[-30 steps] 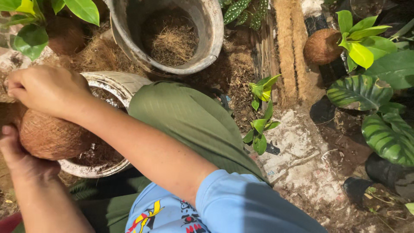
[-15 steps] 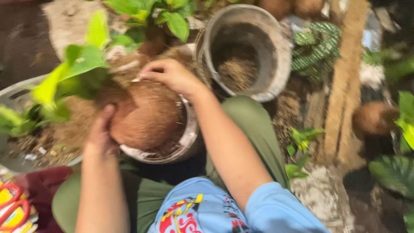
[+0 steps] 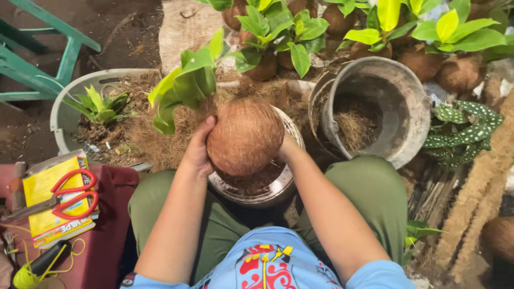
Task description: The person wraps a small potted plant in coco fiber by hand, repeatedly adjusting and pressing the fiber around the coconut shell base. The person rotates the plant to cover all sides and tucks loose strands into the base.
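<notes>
Bare dark soil ground (image 3: 134, 21) is seen at upper left, littered with dry fibre. A green wooden chair frame (image 3: 40, 59) stands on it at the left edge. Even daylight is noted throughout, with no hard shadows; a pale sack (image 3: 184, 24) is laid flat on the ground.

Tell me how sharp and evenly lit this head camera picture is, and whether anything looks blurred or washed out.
Head view: soft, even daylight, no hard shadows; the round brown fibre-wrapped ball between left hand and right hand is sharp; the yellow-green leaves at top right look slightly overbright; the red-handled scissors stay crisp; edges show mild wide-angle stretch.
</notes>
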